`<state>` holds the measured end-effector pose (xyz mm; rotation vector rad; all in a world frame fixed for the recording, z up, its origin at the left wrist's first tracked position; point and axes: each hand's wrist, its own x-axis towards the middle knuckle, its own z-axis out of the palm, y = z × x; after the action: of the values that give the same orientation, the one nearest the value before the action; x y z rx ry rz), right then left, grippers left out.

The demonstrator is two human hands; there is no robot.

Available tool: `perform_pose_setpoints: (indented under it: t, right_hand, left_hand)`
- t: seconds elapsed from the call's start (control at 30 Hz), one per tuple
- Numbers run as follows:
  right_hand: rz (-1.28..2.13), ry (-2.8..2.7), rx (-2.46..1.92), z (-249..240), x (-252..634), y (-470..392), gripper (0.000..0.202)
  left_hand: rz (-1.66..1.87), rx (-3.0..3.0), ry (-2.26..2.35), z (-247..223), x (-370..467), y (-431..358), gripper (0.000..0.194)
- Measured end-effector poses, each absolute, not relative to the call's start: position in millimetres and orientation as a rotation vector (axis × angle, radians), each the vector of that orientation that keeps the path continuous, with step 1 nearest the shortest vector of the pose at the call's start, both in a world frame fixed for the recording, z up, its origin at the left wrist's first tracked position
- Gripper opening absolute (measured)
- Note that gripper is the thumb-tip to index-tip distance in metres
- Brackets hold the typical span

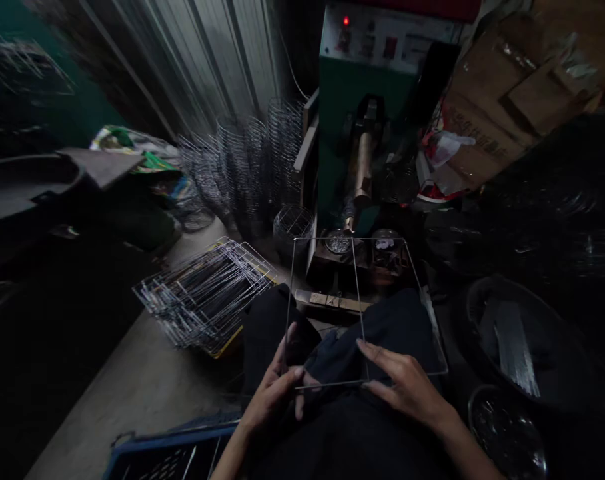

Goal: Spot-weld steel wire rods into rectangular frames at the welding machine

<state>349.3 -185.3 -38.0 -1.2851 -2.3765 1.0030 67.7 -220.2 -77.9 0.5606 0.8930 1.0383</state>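
A thin rectangular wire frame (357, 287) with a middle wire spans the space above the person's dark-clothed lap. My left hand (282, 383) holds its near left corner, with the fingers around the wire. My right hand (400, 377) pinches the middle wire close to the near edge. The frame's far edge lies just below the copper-coloured electrode (350, 223) of a green machine (340, 93) with a lit red lamp. Whether the wire touches the electrode I cannot tell.
Wire frames (207, 293) are piled in a yellow crate at the left. A blue crate (170, 443) stands at the bottom left. Wire baskets (242, 160) are stacked behind. A dark round tub (512, 333) and a cardboard box (502, 113) are at the right.
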Motion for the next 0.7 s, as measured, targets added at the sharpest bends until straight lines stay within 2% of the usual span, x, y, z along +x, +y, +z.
perform_pose_setpoints:
  t: [0.23,0.7]
  right_hand:
    - [1.024,-2.386,-1.305,-31.5,349.3,-184.3,0.076]
    - [1.041,-2.358,-1.282,-29.4,349.2,-176.5,0.07]
  left_hand:
    - [1.081,0.572,0.835,-70.9,69.9,-221.1,0.084]
    - [1.063,0.604,0.823,-73.8,65.4,-211.2,0.091]
